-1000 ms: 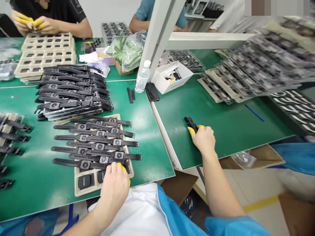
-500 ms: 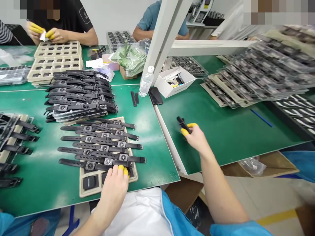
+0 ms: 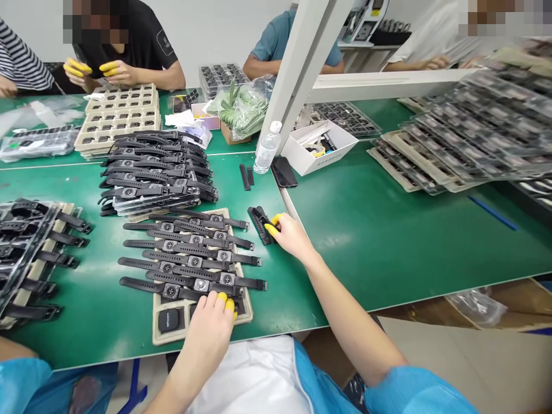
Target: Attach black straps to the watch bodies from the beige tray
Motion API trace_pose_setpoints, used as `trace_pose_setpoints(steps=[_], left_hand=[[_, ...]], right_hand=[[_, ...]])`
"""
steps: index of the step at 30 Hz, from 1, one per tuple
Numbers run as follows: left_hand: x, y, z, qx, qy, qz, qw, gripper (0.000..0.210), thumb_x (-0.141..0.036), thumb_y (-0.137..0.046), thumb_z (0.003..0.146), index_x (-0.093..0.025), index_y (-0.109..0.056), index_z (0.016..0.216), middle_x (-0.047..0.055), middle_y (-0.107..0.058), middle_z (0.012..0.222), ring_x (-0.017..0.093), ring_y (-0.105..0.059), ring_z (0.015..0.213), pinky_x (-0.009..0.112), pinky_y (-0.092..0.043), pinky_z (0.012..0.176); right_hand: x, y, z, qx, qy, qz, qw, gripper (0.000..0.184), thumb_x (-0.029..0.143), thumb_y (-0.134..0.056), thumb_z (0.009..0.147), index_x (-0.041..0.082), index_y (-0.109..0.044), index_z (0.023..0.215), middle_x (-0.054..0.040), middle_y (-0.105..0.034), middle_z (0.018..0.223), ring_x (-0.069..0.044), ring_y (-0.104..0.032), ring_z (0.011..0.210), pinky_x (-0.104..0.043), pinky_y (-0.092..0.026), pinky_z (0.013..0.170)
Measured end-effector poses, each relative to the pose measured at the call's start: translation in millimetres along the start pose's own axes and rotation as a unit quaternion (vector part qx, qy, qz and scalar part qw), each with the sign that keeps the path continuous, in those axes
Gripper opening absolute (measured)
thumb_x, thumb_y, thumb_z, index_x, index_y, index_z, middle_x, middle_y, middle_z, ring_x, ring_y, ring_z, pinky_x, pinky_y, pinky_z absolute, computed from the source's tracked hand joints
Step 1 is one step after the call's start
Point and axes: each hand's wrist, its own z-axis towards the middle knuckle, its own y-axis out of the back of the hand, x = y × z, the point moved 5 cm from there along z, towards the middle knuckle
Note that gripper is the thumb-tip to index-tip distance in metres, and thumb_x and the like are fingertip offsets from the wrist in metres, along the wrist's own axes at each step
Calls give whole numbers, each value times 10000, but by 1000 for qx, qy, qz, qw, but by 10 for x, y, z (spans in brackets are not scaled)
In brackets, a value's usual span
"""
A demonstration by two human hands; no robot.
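My right hand (image 3: 290,233), with yellow finger cots, is closed on black watch straps (image 3: 259,224) just above the green table, right of the tray. My left hand (image 3: 209,325), also in yellow finger cots, curls over the bottom row of a beige tray (image 3: 245,307). Its fingertips are in a compartment, and what they grip there is hidden. Rows of black smartwatches (image 3: 196,261) lie face down across the tray, their straps stretched sideways. One square watch body (image 3: 168,320) without visible straps sits in the bottom left compartment.
Behind the tray stands a stack of strapped watches (image 3: 159,172); another stack (image 3: 30,259) is at left. A water bottle (image 3: 267,148), phone (image 3: 284,171) and white box (image 3: 319,152) stand by a white post (image 3: 297,69). Co-workers sit opposite. Tilted trays (image 3: 457,132) are piled right.
My right hand has moved left with the straps, from over the right-hand table to beside the tray. My left hand stays at the tray. The view has shifted slightly.
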Motion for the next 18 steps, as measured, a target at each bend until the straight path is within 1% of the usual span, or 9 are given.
trace_pose_setpoints(steps=[2, 4, 7, 9, 10, 12, 14, 16, 18], left_hand=[[38, 75, -9, -7, -10, -48, 999, 133, -50, -595, 895, -147, -674, 939, 81, -682, 909, 265, -611, 855, 404, -517, 761], [117, 222, -13, -34, -26, -113, 993, 106, -110, -562, 957, -153, -657, 980, 77, -691, 924, 253, -617, 853, 405, -531, 768], [387, 528, 38, -86, -13, -218, 972, 152, -208, -520, 1020, -175, -631, 1119, 75, -710, 1012, 235, -649, 913, 388, -559, 812], [667, 728, 143, -124, 43, -274, 953, 212, -245, -520, 1031, -202, -610, 1218, 79, -716, 1109, 220, -684, 995, 364, -574, 867], [823, 816, 217, -150, 82, -298, 939, 243, -259, -531, 1028, -213, -602, 1256, 82, -716, 1151, 213, -697, 1029, 355, -577, 895], [1127, 943, 388, -217, 167, -341, 899, 287, -290, -572, 1009, -208, -588, 1284, 91, -721, 1163, 208, -718, 1029, 345, -588, 898], [1346, 964, 595, -266, 211, -399, 852, 272, -304, -591, 995, -187, -559, 1238, 100, -721, 1131, 196, -729, 965, 305, -604, 779], [1449, 878, 815, -282, 198, -469, 813, 224, -306, -571, 1002, -198, -491, 1181, 101, -705, 1148, 167, -721, 887, 243, -573, 637], [1470, 711, 983, -273, 177, -516, 792, 180, -301, -534, 1016, -209, -445, 1143, 101, -692, 1159, 140, -702, 837, 210, -539, 584]], right_hand=[[-35, 88, -46, -25, 2, 32, 999, 168, 369, -572, 941, 231, -539, 852, -105, -672, 994, -253, -629, 875, -363, -470, 784], [-55, 187, -100, -47, -28, 99, 994, 187, 410, -514, 980, 229, -556, 961, -73, -675, 919, -234, -628, 808, -355, -469, 748], [49, 299, -182, -62, -77, 181, 979, 244, 450, -492, 998, 230, -521, 1098, -12, -656, 807, -204, -597, 689, -336, -452, 686], [268, 320, -215, -45, -57, 226, 971, 252, 436, -548, 972, 231, -500, 1111, -17, -669, 859, -203, -610, 729, -337, -466, 703], [412, 308, -224, -24, -36, 253, 966, 250, 416, -582, 953, 231, -505, 1102, -29, -679, 905, -207, -625, 772, -341, -480, 723], [723, 266, -232, 24, 7, 305, 952, 229, 380, -633, 925, 227, -551, 1074, -48, -690, 976, -217, -647, 859, -347, -505, 767], [997, 222, -227, 56, 31, 352, 934, 212, 373, -683, 903, 222, -620, 1037, -53, -696, 999, -221, -653, 910, -348, -517, 794], [1205, 159, -210, 92, 38, 413, 905, 239, 399, -754, 859, 215, -672, 988, -47, -698, 967, -212, -653, 875, -341, -525, 772], [1344, 61, -197, 144, 43, 489, 859, 308, 447, -830, 790, 204, -689, 916, -34, -683, 882, -192, -635, 778, -333, -526, 718]])
